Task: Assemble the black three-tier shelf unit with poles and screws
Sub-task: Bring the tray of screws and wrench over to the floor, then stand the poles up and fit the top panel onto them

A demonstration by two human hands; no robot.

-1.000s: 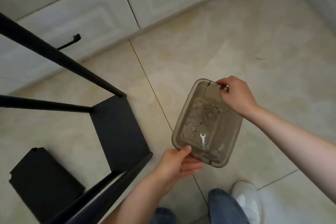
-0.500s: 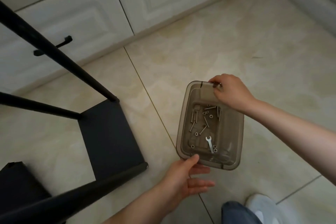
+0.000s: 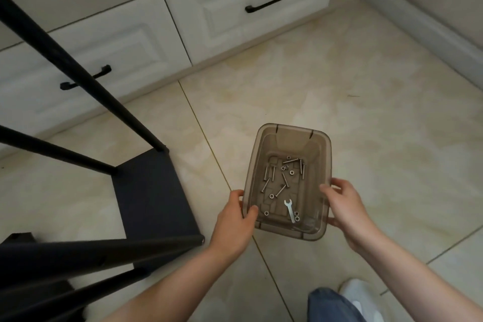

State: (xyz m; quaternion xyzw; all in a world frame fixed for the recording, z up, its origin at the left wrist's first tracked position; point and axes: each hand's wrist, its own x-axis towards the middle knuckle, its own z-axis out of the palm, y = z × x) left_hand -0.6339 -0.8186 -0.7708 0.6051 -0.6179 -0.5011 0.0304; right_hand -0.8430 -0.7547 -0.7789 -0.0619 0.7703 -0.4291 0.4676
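A smoky clear plastic bin (image 3: 266, 138) is held above the tiled floor. Inside lie several silver screws (image 3: 283, 178), washers and a small flat wrench (image 3: 289, 209). My left hand (image 3: 234, 219) grips the bin's near left rim, thumb inside. My right hand (image 3: 345, 206) grips the near right rim, fingers under the bin. To the left stands the black shelf unit: a black panel (image 3: 149, 193) on the floor with black poles (image 3: 78, 70) rising from its corners.
White drawers with black handles (image 3: 265, 4) run along the back. A white baseboard (image 3: 428, 29) lines the right wall. A second black panel (image 3: 18, 238) lies at the lower left, mostly hidden. My jeans leg and white shoe (image 3: 360, 295) stand at the bottom right.
My right hand left the bin's far corner and now grips its near right rim. My left hand shifted from the front edge to the near left rim. The view moved nearer the shelf.
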